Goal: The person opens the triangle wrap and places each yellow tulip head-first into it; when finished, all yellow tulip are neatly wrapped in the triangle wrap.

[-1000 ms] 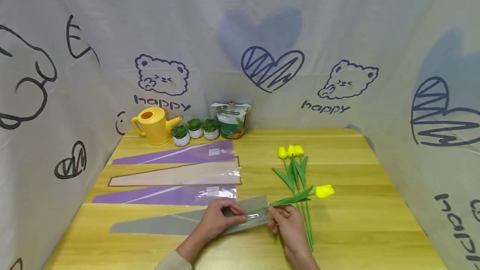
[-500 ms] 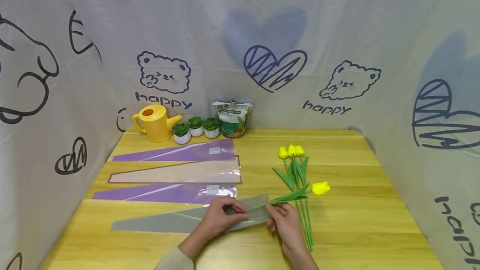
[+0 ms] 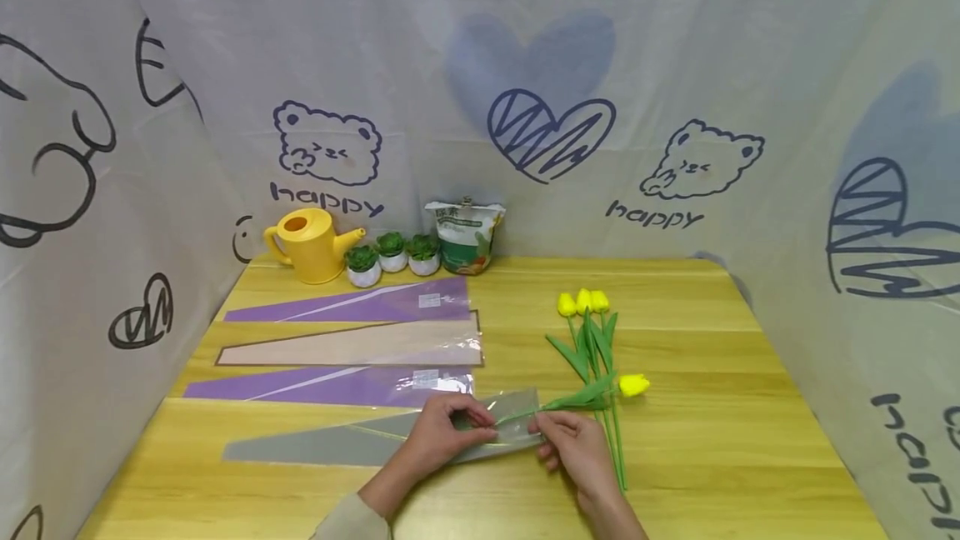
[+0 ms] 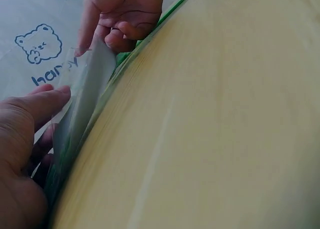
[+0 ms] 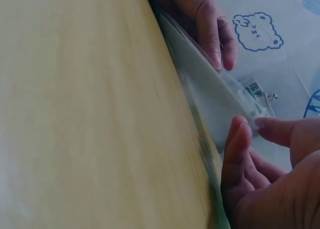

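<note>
Near me on the wooden bench (image 3: 712, 440), the fingers of my left hand (image 3: 438, 432) pinch a grey sleeve (image 3: 322, 444); those of my right hand (image 3: 581, 450) touch its right end, whether gripping I cannot tell. A yellow tulip (image 3: 633, 384) points right, its stem between my hands. Farther lie three more tulips (image 3: 584, 301); farthest hangs printed cloth (image 3: 675, 32).

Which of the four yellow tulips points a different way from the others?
The crosswise tulip, its stem reaching the grey sleeve: its bloom points right, while the other three tulips lie together with blooms toward the far side of the table.
</note>
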### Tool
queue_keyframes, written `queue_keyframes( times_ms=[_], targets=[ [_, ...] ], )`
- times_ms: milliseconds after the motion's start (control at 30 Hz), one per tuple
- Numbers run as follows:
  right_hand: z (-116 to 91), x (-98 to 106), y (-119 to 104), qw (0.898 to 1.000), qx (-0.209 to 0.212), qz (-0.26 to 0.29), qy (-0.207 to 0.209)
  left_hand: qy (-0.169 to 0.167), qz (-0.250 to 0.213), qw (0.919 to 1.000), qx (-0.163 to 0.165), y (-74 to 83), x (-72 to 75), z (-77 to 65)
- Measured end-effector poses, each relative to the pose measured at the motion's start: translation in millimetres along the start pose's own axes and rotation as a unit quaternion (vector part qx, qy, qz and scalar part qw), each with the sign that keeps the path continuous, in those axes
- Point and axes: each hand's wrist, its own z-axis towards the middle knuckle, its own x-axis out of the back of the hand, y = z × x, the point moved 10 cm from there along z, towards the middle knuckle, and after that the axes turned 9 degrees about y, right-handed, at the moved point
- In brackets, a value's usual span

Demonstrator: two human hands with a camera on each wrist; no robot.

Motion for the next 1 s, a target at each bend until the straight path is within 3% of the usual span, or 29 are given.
queue_keyframes(
  times_ms=[233,533,800,900,1000],
  targets=[
    [0,2,1,1.0,-0.004,-0.003,-0.004,-0.002,0.022,0.9997,-0.006,0.8,-2.1,0.5],
    [3,12,-8,1.0,0.008,-0.002,0.014,-0.009,0.004,0.9998,-0.019,1.9,-1.1,-1.6],
    [13,49,-33,0.998,0.04,-0.047,0.031,-0.017,0.0,0.9997,-0.02,2.7,-2.5,-0.9],
    [20,67,-49,0.994,0.075,-0.069,0.03,-0.013,-0.002,0.9997,-0.021,2.0,-1.5,-1.3],
    [28,84,-65,0.985,0.123,-0.117,0.038,-0.013,-0.003,0.9997,-0.021,0.6,-1.2,-1.6]
  ],
)
